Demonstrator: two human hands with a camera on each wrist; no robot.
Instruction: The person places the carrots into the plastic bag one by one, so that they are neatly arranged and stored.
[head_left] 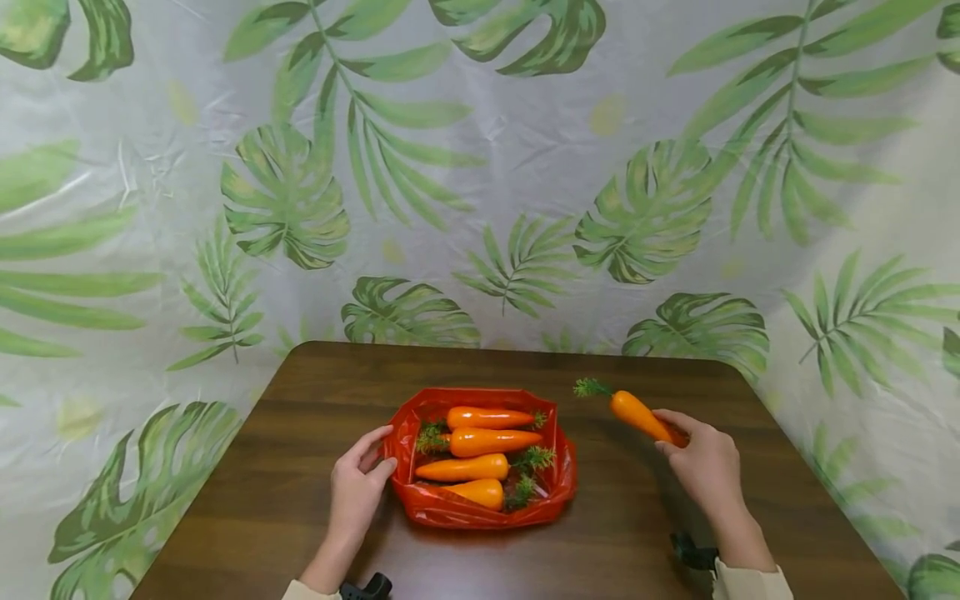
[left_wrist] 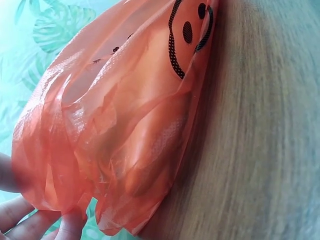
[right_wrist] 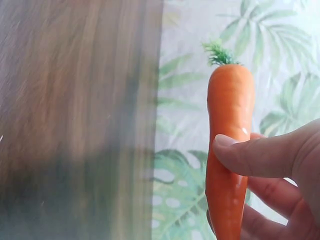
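Note:
A red plastic bag (head_left: 491,518) lies on the table with its mouth open upward and several orange carrots (head_left: 495,442) with green tufts inside. My left hand (head_left: 358,482) pinches the bag's left rim between thumb and fingers. Up close in the left wrist view, the fingers (left_wrist: 72,225) are against the thin, see-through red plastic (left_wrist: 115,145), which has a dark printed pattern. To the right of the bag, my right hand (head_left: 705,461) holds a single carrot (head_left: 636,412) above the table by its narrow end, the tuft pointing to the upper left.
The dark brown wooden table (head_left: 315,400) has rounded far corners. Directly behind it hangs a pale sheet (head_left: 525,167) printed with green leaves. Each wrist carries a black strap (head_left: 693,552).

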